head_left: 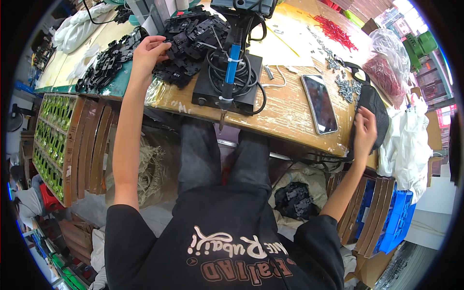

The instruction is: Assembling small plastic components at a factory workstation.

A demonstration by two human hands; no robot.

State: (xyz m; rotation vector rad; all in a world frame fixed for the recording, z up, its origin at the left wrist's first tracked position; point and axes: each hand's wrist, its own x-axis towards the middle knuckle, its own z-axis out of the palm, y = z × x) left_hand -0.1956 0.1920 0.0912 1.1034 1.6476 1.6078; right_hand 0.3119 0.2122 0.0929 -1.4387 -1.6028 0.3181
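My left hand [151, 54] reaches to the left edge of a heap of black plastic parts [193, 41] on the table. Its fingers and thumb are pinched together at one of these parts. Over at the table's right edge, my right hand [365, 129] rests against a black mesh bag [376, 108], fingers curled in; what they hold, if anything, is hidden. A smartphone [319, 104] with a dark screen lies left of that hand. Between the hands stands a black box [205, 94] with a coiled black cable and a blue tool [232, 64] with a metal tip.
More black parts [108, 65] spread at the far left. Small screws [345, 88] and red pieces [334, 31] lie at the back right. A white plastic bag [405, 145] hangs at right. Trays of green parts [53, 121] stand left below the table, blue crates [397, 220] right.
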